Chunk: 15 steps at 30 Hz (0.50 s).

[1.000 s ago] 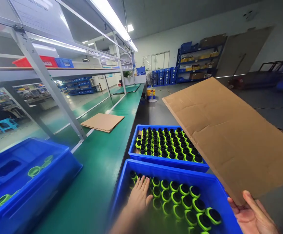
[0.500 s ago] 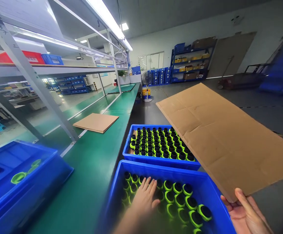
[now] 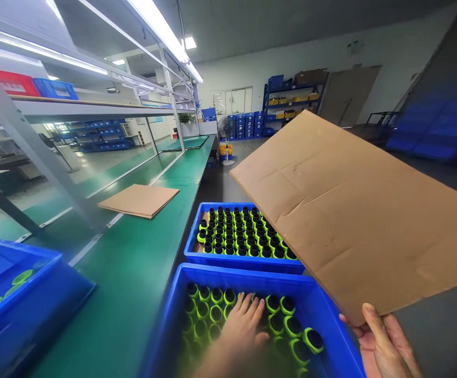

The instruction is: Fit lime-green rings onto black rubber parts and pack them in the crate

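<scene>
Inside blue walls, left hand (image 3: pixel 244 323).

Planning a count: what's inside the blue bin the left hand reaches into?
Rows of black-and-green parts. The left hand hides some; those nearest the camera are too blurred to tell.

L hand (image 3: pixel 244 328) over blk/green parts (image 3: pixel 216 314), R hand (image 3: pixel 385 344) w/ cardboard (image 3: pixel 354 220).

Pale walls (image 3: pixel 287 58); grey floor (image 3: pixel 238 181); blue shelving (image 3: pixel 294 105); bright tube light (image 3: pixel 159 29); standing fan (image 3: pixel 225 128).
</scene>
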Available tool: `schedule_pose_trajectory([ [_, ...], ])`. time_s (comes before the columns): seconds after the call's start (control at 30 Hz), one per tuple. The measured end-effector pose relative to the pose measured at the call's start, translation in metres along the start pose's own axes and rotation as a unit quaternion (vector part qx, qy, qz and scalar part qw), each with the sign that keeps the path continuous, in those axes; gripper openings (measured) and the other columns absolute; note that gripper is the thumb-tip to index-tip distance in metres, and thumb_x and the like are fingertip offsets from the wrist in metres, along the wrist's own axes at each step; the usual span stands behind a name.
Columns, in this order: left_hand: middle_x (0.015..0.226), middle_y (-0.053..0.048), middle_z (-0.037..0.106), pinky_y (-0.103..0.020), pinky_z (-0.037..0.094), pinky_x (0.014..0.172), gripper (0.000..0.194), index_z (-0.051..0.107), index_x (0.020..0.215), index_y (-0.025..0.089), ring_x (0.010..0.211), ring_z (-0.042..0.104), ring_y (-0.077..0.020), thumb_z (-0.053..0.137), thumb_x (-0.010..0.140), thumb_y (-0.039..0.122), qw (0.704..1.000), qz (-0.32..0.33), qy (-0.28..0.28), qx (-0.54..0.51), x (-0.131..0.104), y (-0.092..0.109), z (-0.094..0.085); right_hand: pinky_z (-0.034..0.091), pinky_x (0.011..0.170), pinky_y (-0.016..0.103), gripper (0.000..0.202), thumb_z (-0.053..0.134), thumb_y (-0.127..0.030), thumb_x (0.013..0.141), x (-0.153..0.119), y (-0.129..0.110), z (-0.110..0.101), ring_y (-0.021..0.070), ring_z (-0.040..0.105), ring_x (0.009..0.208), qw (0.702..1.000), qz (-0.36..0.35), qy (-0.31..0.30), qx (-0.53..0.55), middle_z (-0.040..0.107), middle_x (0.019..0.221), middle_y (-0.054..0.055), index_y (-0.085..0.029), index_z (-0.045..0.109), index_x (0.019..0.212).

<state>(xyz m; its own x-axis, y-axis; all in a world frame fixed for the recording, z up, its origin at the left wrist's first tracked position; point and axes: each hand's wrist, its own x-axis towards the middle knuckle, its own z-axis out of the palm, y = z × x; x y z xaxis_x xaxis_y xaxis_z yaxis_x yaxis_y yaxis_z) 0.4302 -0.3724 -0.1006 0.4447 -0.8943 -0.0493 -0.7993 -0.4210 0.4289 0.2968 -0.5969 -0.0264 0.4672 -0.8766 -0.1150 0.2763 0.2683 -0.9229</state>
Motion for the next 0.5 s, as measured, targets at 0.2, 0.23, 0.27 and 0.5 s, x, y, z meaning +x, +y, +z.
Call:
schedule_pose_trajectory([
  [0.2, 0.161, -0.013, 0.027, -0.056, 0.021, 0.127, 0.077, 0.017, 0.155, 0.015, 0.151, 0.024, -0.0333, 0.025, 0.095, 0.062, 0.997, 0.073, 0.001, 0.020, 0.018, 0.014, 0.003, 0.065, 0.062, 0.027, 0.042, 0.086, -0.047, 0.065, 0.007, 0.009, -0.013, 0.0207, 0.066, 0.085, 1.000, -0.007, -0.011, 0.023, 0.067, 0.110, 0.002, -0.029, 0.065, 0.097],
  [0.23, 0.161, -0.015, 0.027, -0.057, 0.020, 0.127, 0.077, 0.017, 0.155, 0.015, 0.151, 0.022, -0.0340, 0.025, 0.095, 0.062, 0.996, 0.083, -0.005, 0.015, 0.022, 0.017, 0.004, 0.064, 0.061, 0.028, 0.041, 0.086, -0.047, 0.065, 0.007, 0.009, -0.013, 0.0209, 0.066, 0.084, 1.000, -0.011, -0.010, 0.018, 0.067, 0.109, 0.002, -0.029, 0.064, 0.094],
  [0.27, 0.160, -0.016, 0.029, -0.057, 0.020, 0.127, 0.078, 0.018, 0.155, 0.013, 0.151, 0.021, -0.0347, 0.025, 0.095, 0.062, 0.996, 0.086, -0.009, 0.013, 0.025, 0.020, 0.006, 0.064, 0.060, 0.028, 0.041, 0.086, -0.048, 0.064, 0.007, 0.009, -0.012, 0.0208, 0.066, 0.082, 1.000, -0.013, -0.008, 0.013, 0.067, 0.108, 0.001, -0.028, 0.063, 0.092],
  [0.5, 0.162, -0.017, 0.023, -0.061, 0.016, 0.127, 0.079, 0.018, 0.155, 0.014, 0.152, 0.018, -0.0348, 0.021, 0.094, 0.064, 0.993, 0.115, -0.004, -0.008, 0.042, 0.047, 0.014, 0.061, 0.058, 0.022, 0.047, 0.088, -0.051, 0.060, 0.001, 0.005, -0.002, 0.0166, 0.064, 0.080, 1.000, -0.005, -0.006, 0.022, 0.067, 0.097, -0.001, -0.026, 0.063, 0.090],
])
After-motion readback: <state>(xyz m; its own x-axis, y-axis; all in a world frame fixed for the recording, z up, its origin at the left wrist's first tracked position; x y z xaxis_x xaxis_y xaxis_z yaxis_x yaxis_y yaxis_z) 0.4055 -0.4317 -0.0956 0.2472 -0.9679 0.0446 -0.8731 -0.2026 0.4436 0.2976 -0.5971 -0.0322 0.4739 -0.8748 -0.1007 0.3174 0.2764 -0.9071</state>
